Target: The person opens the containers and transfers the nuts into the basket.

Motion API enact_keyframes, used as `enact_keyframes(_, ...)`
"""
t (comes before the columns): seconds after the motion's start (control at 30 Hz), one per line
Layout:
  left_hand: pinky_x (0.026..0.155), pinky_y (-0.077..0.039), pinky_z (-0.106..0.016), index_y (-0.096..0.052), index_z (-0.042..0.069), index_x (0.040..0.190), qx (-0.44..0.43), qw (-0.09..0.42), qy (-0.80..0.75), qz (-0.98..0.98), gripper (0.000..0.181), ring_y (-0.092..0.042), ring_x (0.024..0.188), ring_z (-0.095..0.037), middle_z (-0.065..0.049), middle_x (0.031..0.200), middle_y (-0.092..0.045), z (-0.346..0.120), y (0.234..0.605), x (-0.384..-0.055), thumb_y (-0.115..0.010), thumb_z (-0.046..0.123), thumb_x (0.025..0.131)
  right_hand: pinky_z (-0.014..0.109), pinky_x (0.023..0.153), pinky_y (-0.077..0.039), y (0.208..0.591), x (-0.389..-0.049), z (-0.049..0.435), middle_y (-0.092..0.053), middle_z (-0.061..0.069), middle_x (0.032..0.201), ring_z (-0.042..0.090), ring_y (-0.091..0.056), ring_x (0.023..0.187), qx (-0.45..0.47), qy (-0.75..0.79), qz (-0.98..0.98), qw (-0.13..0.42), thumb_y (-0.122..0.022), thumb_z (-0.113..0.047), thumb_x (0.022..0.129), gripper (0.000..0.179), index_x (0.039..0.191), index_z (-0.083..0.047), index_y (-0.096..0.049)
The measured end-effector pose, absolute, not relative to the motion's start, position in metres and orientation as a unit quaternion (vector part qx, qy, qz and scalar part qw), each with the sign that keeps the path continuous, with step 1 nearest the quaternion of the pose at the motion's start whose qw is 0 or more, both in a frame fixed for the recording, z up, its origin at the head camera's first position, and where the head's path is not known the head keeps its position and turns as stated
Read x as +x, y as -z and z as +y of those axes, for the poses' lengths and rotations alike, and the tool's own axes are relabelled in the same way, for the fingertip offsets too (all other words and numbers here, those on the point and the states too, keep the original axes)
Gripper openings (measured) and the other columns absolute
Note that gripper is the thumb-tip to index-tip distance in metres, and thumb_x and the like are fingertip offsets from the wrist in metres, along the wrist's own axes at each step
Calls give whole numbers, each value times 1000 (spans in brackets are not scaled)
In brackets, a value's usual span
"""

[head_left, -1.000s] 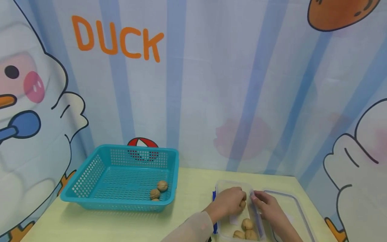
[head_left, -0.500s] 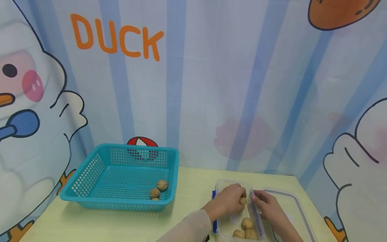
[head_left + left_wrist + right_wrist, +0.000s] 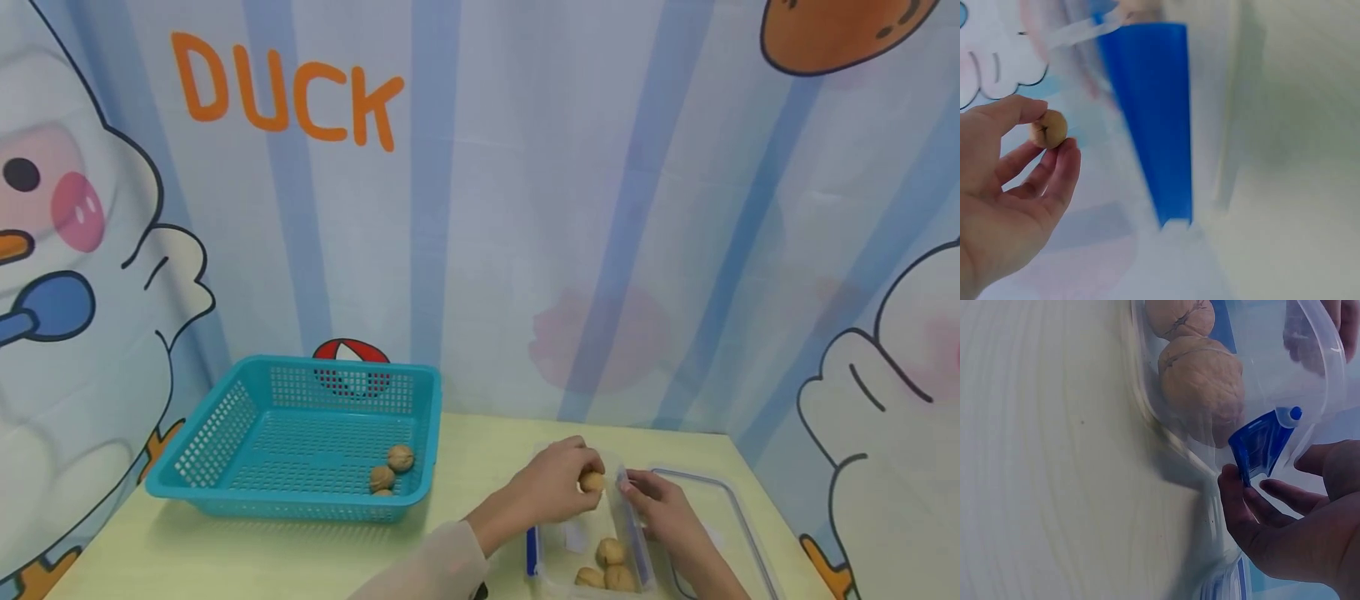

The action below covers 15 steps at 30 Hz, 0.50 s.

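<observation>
My left hand (image 3: 555,483) pinches a walnut (image 3: 592,482) between thumb and fingertips, over the left part of a clear plastic box (image 3: 637,542). The left wrist view shows the walnut (image 3: 1048,129) at the fingertips, beside the box's blue clasp (image 3: 1157,112). On the box's right side, my right hand (image 3: 663,512) grips the wall at the rim. In the right wrist view its fingers (image 3: 1235,503) touch another blue clasp (image 3: 1263,444) from outside. Several walnuts (image 3: 619,577) lie at the near end of the box.
A turquoise perforated basket (image 3: 300,505) stands on the left of the table (image 3: 480,450), with a few walnuts (image 3: 401,458) in its right corner. The clear lid (image 3: 752,533) lies right of the box, partly behind my right forearm. A printed curtain (image 3: 495,250) hangs behind.
My left hand has risen with the walnut from inside the box, shifting slightly left and away from me. My right hand stays at the box's rim.
</observation>
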<state>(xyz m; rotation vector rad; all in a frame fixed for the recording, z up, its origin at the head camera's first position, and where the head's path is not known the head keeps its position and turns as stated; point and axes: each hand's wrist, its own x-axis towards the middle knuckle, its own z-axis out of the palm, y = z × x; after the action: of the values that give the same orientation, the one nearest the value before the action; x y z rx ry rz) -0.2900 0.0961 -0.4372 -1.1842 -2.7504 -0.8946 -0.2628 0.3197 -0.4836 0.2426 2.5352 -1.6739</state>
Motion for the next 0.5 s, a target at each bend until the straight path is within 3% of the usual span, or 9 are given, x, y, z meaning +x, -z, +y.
enact_keyframes(0.33, 81, -53, -16, -70, 14, 120, -405, -14, 327, -854, 19, -61, 94, -2, 8, 107, -60, 26, 405, -285, -74, 18, 102, 56, 93, -59, 484, -263, 320, -42, 36, 156, 45, -58, 131, 81, 558, 824, 52, -58, -30, 111, 57, 153, 8, -47)
enact_keyframes(0.5, 89, -57, -25, -72, 15, 120, -391, 26, 325, -861, 21, -65, 101, -5, 8, 111, -64, -6, 392, -282, -76, 21, 101, 56, 93, -59, 485, -264, 321, -42, 36, 157, 45, -57, 132, 81, 564, 820, 55, -58, -30, 111, 57, 153, 7, -46)
